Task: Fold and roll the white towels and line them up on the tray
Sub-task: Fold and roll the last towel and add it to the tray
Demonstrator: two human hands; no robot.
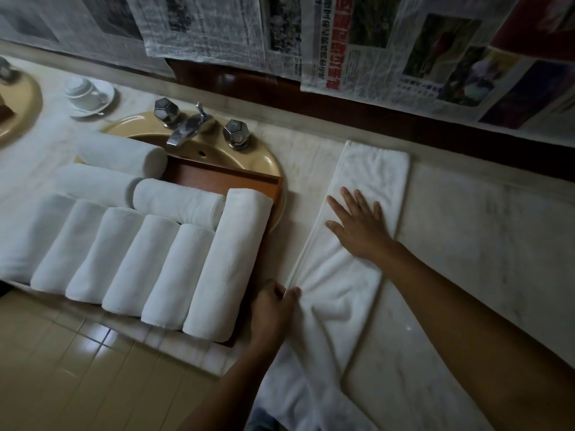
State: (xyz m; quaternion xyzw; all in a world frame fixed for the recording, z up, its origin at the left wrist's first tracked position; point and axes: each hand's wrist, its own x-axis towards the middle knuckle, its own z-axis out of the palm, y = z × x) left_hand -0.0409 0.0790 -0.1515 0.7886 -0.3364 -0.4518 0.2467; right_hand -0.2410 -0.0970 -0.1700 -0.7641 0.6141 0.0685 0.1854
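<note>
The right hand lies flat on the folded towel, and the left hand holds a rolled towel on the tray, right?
Not quite: the head view shows the left hand pinching the edge of that same folded towel. The right hand does lie flat on it.

marble counter [466, 244], tan sink [264, 163], newspapered wall [373, 42], tiled floor [77, 368]

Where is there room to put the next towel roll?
Bare wood shows in the back right corner of the tray, between its back rim and the rolled towels. The counter right of the flat towel is bare too. The tray's front row is packed, and the left hand fills the gap beside it.
</note>
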